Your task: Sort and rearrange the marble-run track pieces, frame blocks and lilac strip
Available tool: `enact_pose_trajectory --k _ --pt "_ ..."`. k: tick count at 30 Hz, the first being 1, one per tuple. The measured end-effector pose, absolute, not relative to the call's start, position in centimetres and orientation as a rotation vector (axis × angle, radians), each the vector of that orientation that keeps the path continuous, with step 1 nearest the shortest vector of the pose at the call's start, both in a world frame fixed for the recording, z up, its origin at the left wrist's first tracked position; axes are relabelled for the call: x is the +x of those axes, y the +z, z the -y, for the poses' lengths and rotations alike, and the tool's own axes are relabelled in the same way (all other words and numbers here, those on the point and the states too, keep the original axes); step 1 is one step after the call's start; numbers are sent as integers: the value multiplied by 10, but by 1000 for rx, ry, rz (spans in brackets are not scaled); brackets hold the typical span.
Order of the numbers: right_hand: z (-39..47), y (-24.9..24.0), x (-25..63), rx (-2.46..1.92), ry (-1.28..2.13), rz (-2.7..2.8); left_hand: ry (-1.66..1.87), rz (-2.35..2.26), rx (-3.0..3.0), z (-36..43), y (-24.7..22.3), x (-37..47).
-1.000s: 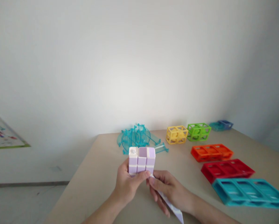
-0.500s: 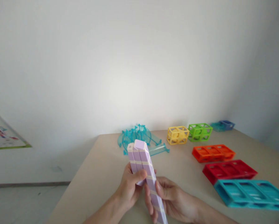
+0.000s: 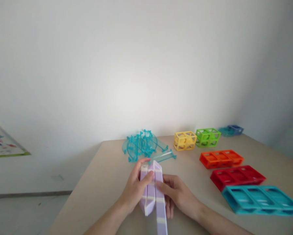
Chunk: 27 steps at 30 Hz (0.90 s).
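Observation:
A lilac-and-cream twisty snake puzzle (image 3: 151, 191) is held over the near part of the table, folded into segments lying side by side. One long straight run of it points down past the lower frame edge. My left hand (image 3: 134, 186) grips the folded part from the left, its thumb pressed on the front and its index finger lifted near the top end. My right hand (image 3: 179, 195) pinches the straight run from the right, thumb on the front face. Some right fingers are partly hidden behind the puzzle.
On the table (image 3: 92, 195), clear teal plastic pieces (image 3: 142, 143) lie at the back. Yellow (image 3: 185, 141) and green (image 3: 208, 137) frame blocks stand right of them. Orange (image 3: 221, 159), red (image 3: 238, 177) and teal (image 3: 261, 199) frames line the right side. A blue frame (image 3: 236, 129) sits far back.
The puzzle has come lower and turned, its top end now slanted and the straight run nearly vertical. My right hand has moved up along it; my left thumb sits higher on it.

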State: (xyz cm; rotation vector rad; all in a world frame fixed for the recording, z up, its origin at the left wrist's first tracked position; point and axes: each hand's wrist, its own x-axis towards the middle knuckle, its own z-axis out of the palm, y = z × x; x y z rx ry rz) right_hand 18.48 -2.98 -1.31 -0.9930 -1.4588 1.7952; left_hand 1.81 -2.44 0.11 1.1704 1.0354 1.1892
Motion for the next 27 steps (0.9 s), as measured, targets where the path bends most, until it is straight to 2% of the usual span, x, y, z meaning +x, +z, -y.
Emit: enact_pose_trajectory --k 11,18,23,27 --pt "35 -25 181 -977 1809 1492 1090 -1037 1669 22 1 14" --pt "41 -16 180 -767 1989 1194 984 -883 1628 16 7 1" --pt "42 -23 184 -474 2358 1039 848 -769 1492 19 8 -2" --pt "42 -23 185 -545 2297 1046 859 -766 1495 20 7 -2"
